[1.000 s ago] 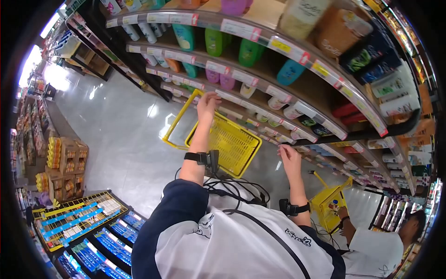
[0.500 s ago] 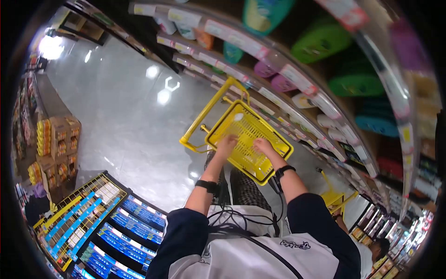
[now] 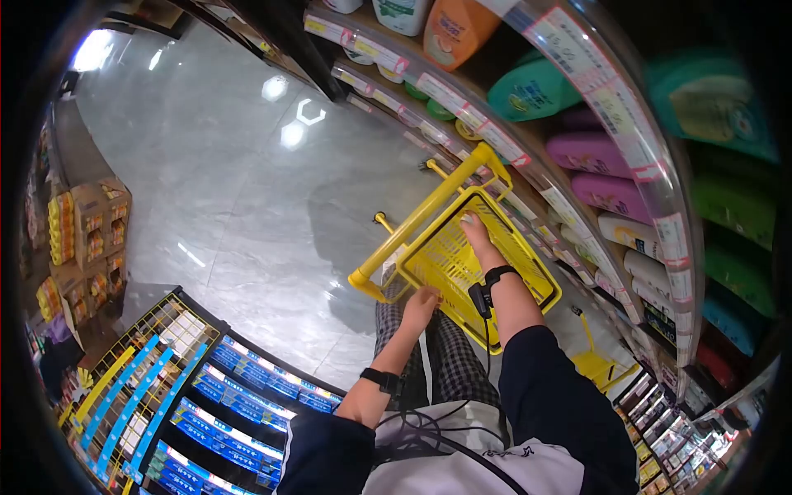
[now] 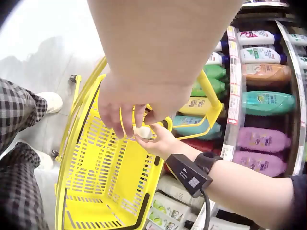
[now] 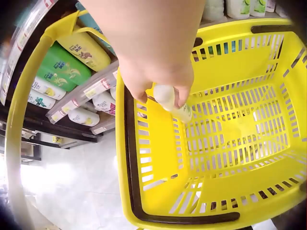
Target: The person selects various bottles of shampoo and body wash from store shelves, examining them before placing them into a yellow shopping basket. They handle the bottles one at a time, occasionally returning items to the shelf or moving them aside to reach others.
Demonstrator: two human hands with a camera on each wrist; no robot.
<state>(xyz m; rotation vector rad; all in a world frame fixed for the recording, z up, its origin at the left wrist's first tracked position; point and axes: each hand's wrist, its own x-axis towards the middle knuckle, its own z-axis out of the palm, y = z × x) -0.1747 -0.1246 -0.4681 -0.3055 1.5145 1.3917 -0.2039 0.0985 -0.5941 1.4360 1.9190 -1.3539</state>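
Note:
A yellow shopping basket (image 3: 437, 268) with a tall yellow handle (image 3: 421, 223) stands in front of my legs. My right hand (image 3: 476, 235) is over its far part, gripping a small white bottle (image 5: 165, 96) with a rounded top. Below the fingers, the bottle's lower end points down into the basket. My left hand (image 3: 421, 309) is at the basket's near left rim, its fingers (image 4: 115, 117) hanging loosely with nothing in them. In the left wrist view, these fingers overlap the right hand (image 4: 160, 141). Through the basket's slotted bottom the floor shows.
Shelves of shampoo bottles (image 3: 606, 194) curve along the right, close to the basket. At the lower left stand a wire display (image 3: 136, 396) and blue boxed goods (image 3: 239, 404). Another yellow basket (image 3: 598, 363) stands to the right. Cables (image 3: 429, 421) hang across my front.
My view has turned and come closer to the basket. Both hands came over it from apart; now the right hand has reached to its far part and the left drawn back to its near rim.

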